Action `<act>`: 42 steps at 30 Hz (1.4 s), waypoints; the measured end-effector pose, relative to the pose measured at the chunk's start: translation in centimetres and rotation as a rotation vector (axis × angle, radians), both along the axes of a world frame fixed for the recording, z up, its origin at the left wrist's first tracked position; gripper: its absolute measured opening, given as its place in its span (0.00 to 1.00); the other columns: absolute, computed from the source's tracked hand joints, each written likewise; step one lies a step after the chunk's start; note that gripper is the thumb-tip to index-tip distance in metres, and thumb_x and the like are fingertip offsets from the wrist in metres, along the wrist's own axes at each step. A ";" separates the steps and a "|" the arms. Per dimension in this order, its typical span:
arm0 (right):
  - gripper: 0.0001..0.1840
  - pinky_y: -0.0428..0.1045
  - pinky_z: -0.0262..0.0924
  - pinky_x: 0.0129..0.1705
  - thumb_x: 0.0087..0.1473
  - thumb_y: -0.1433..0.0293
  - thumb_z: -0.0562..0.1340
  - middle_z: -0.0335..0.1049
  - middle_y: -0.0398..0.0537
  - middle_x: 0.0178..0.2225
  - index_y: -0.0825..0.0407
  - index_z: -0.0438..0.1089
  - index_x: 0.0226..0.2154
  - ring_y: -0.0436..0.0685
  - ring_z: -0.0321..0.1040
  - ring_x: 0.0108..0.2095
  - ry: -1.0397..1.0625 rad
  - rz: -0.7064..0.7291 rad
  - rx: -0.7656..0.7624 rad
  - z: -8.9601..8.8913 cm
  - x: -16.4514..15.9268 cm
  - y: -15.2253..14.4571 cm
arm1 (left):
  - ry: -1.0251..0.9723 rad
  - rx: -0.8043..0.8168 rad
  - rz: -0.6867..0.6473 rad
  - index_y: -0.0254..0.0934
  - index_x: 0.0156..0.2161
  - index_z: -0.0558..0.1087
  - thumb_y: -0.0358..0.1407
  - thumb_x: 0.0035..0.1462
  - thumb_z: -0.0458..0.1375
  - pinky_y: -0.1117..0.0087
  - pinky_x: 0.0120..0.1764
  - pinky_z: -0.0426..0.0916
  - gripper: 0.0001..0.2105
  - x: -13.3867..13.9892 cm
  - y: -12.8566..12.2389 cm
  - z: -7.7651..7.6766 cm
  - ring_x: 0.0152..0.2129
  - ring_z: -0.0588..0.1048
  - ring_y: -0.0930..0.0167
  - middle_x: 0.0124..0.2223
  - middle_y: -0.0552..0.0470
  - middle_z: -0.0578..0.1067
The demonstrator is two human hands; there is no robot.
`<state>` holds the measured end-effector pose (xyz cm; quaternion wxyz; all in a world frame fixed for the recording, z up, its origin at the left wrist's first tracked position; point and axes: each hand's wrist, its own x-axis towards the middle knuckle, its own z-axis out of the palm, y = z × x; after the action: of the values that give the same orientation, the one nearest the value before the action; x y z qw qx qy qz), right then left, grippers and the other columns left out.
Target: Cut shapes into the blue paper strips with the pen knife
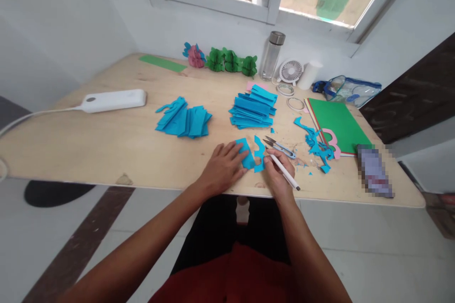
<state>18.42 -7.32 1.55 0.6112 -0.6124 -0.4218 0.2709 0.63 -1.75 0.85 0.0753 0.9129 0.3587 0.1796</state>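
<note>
My left grip (pixel 223 170) lies flat, unclenched, on blue paper rectangle (pixel 249 161) near front edge of surface (pixel 149 158), likely steadying it; right grip (pixel 279 170) grasps white pen (pixel 286 173).

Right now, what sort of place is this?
Probably an indoor paper-craft workspace, home or workshop unclear: stacked blue paper pieces, blue-handled metal snips and green layered ornaments on a pale wooden table.

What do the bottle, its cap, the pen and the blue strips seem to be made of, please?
Bottle: clear, glossy glass or plastic, since the background shows through.
Cap: probably metal, satin, judging by its silvery sheen.
Pen: likely smooth plastic, being straight, rigid-looking and mostly white.
Blue strips: seemingly matt paper, given their thin layers without shine.
</note>
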 end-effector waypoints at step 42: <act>0.13 0.47 0.62 0.31 0.51 0.62 0.62 0.73 0.41 0.27 0.49 0.74 0.39 0.53 0.68 0.27 -0.136 0.117 -0.096 -0.4 -0.6 0.0 | -0.083 -0.122 -0.199 0.43 0.57 0.71 0.39 0.60 0.57 0.51 0.60 0.58 0.19 -2.4 -0.5 0.5 0.61 0.64 0.59 0.62 0.45 0.70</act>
<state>17.83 -7.36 1.13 0.5343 -0.6325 -0.4837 0.2839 -1.72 -2.26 1.38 0.1629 0.9294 0.2732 0.1869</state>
